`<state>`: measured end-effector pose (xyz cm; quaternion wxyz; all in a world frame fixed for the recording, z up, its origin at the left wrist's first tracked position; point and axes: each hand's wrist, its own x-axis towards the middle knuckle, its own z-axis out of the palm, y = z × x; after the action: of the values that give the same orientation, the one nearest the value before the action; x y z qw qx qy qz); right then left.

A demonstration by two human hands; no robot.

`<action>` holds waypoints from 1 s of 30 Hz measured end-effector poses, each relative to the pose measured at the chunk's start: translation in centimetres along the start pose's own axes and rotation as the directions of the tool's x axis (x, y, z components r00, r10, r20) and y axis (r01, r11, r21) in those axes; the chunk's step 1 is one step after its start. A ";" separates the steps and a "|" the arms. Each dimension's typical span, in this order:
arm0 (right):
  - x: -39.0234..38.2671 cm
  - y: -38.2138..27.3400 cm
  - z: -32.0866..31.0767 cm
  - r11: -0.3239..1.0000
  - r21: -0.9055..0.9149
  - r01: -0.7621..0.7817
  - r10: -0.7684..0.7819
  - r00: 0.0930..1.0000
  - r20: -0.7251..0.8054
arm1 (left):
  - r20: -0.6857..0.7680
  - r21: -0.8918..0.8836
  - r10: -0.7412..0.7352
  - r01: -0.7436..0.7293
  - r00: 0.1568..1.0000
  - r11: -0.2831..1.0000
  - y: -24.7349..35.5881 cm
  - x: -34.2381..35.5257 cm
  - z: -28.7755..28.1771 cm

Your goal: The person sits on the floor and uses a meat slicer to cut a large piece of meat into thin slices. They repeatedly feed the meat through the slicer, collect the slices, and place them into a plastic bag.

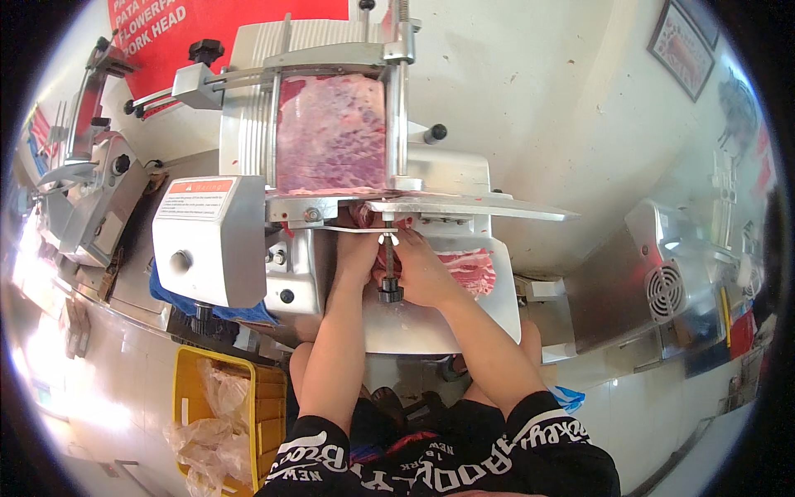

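Note:
A meat slicer (241, 58) has a marbled slab of raw meat (330, 132) in its carriage, above a horizontal metal blade plate (497, 207). My left hand (354, 253) reaches beneath the plate beside red meat (361, 217); its fingers are mostly hidden. My right hand (418, 269) is closed, fingers bent, at the threaded knob rod (389, 286) and red meat; what it holds is partly hidden. Thin streaky slices (468, 269) lie just right of it on the white tray (439, 330).
Another slicer (108, 190) stands at left, a steel machine (662, 286) with round vent at right. A yellow crate (186, 414) of plastic bags is below left. A blue cloth (166, 288) lies under the slicer. Behind are a wall (551, 99), red sign (207, 16) and frame (681, 45).

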<state>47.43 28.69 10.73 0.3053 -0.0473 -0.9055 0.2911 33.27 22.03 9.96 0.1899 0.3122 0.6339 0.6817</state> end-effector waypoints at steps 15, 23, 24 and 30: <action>-2.1 -0.5 -1.0 0.994 -0.097 -0.059 0.066 0.995 0.070 | -0.061 -0.620 -0.099 0.040 0.993 0.784 -0.2 -0.3 0.7; -0.2 0.1 -1.8 0.993 0.114 -0.030 0.039 0.996 -0.079 | -0.139 -0.427 -0.057 -0.008 0.989 0.904 -0.9 0.2 0.6; -0.3 0.2 -1.8 0.993 0.110 -0.037 0.042 0.998 -0.042 | -0.148 -0.492 -0.105 0.019 0.983 0.870 -0.3 -0.1 0.9; -5.1 4.3 -11.3 0.829 0.295 -0.474 0.385 0.868 0.313 | -0.161 -0.412 0.024 -0.089 0.987 0.907 -4.7 1.7 -1.0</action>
<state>57.74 36.53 12.90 0.1231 -0.1584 -0.8315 0.5180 30.73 22.99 5.61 0.1835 0.2298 0.4766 0.8285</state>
